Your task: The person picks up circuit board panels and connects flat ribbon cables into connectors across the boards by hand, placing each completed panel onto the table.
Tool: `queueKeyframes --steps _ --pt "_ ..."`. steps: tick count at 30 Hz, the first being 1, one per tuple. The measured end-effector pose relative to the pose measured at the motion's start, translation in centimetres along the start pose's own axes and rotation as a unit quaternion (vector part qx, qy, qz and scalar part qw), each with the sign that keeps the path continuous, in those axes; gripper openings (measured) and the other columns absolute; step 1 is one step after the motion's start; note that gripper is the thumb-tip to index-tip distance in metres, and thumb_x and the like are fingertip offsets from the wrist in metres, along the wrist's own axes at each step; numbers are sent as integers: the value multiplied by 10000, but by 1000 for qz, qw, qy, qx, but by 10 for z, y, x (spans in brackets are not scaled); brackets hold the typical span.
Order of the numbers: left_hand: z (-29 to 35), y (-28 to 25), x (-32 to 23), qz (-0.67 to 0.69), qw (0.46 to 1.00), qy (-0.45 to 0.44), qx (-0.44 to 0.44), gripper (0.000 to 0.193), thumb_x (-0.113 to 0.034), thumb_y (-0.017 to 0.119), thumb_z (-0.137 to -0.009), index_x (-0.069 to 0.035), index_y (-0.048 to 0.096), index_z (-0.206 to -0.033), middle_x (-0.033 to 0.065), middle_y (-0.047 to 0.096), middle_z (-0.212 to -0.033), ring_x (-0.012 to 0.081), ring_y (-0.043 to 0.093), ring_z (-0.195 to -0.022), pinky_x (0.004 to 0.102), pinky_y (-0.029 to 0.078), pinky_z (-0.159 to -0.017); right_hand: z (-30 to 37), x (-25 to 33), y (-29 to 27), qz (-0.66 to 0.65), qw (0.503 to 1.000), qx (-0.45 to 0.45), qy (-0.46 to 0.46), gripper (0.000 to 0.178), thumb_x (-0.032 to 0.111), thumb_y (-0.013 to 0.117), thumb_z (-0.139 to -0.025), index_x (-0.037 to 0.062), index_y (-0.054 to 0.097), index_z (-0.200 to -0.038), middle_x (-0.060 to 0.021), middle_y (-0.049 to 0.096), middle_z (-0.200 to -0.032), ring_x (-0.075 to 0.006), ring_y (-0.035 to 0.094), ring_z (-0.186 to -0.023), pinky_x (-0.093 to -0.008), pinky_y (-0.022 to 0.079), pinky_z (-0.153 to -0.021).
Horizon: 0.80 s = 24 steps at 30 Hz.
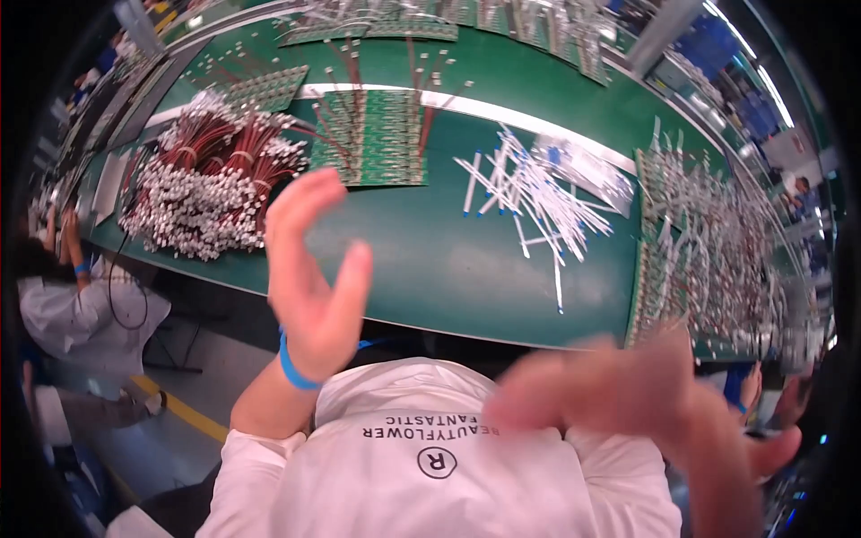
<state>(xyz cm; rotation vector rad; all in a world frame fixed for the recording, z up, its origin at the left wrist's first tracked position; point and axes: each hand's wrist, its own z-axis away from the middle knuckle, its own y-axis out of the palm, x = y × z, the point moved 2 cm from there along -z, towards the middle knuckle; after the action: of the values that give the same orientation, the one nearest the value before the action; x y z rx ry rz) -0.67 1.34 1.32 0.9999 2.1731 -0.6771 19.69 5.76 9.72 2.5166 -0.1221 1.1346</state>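
Note:
My left hand [309,278] is raised above the near edge of the green table [448,287], its fingers and thumb apart and nothing between them. It wears a blue wrist strap [294,363]. Just beyond the fingertips lies a green circuit board panel [381,134] with dark red wires standing up from it. Left of that hand, bundles of red and black wires [202,197] end in many white connectors. My right hand [619,386] is in front of my white top, smeared by motion, so its fingers cannot be read. White flat cables with blue ends [538,202] lie loosely beyond it.
A clear plastic bag [583,170] lies behind the flat cables. Many boards with cables [708,260] crowd the right side. More boards [368,31] line the far side past a white strip [484,109]. Another person's arm [76,247] shows at the left.

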Motion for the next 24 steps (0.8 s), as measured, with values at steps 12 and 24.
queueKeyframes --steps 12,24 --pt "-27 4 177 268 827 -491 -57 406 -187 601 -884 64 451 -1166 124 580 -1020 238 625 -851 323 501 -720 23 -158 -164 726 633 -74 256 553 285 626 -856 -27 440 -1274 -159 510 -1204 -210 506 -1086 -320 410 -903" --pt "15 11 114 429 749 -491 122 280 -115 530 -917 -5 498 -1172 84 620 -1045 179 625 -858 325 528 -777 28 -138 -191 -175 825 -405 355 393 253 529 -917 -27 518 -1192 -129 615 -1123 -232 612 -962 -340 495 -825"
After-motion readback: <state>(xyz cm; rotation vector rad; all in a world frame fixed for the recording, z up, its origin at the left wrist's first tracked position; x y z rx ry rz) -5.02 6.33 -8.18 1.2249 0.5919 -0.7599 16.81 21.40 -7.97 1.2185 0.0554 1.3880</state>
